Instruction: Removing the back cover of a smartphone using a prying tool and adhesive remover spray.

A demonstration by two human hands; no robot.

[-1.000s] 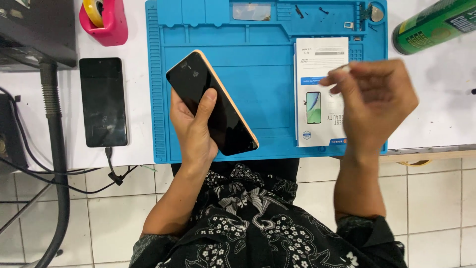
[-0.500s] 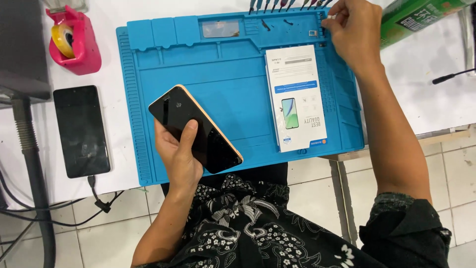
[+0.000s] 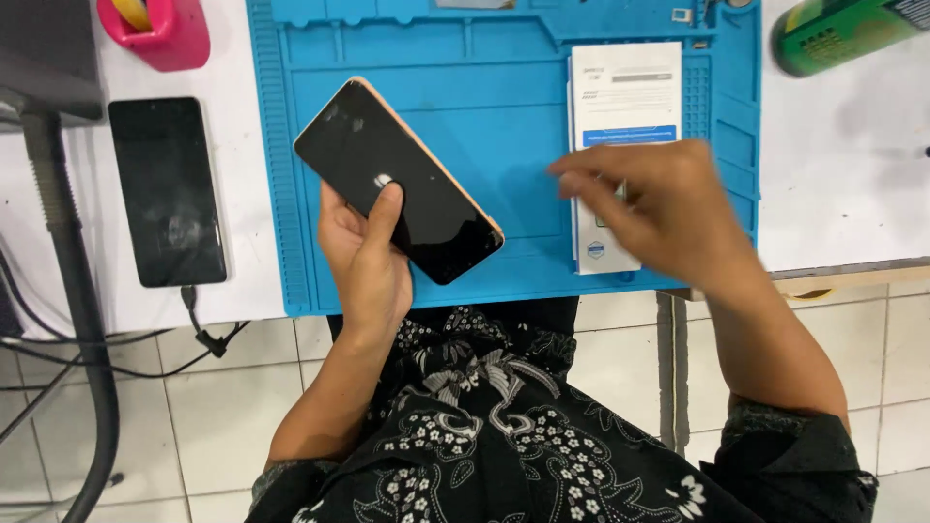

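Left hand (image 3: 363,266) gripping black phone (image 3: 397,181) (thumb on screen) above blue mat (image 3: 513,116); right hand (image 3: 649,208) over white package (image 3: 625,97) near desk's front edge, fingers blurred, spread indeterminate.

Bright, even overhead light fills the workbench, washing the white table (image 3: 852,184) pale. A small glare spot sits on the dark phone screen (image 3: 397,179). The right hand (image 3: 659,208) is smeared by motion blur and casts a soft shadow on the blue mat (image 3: 504,126).
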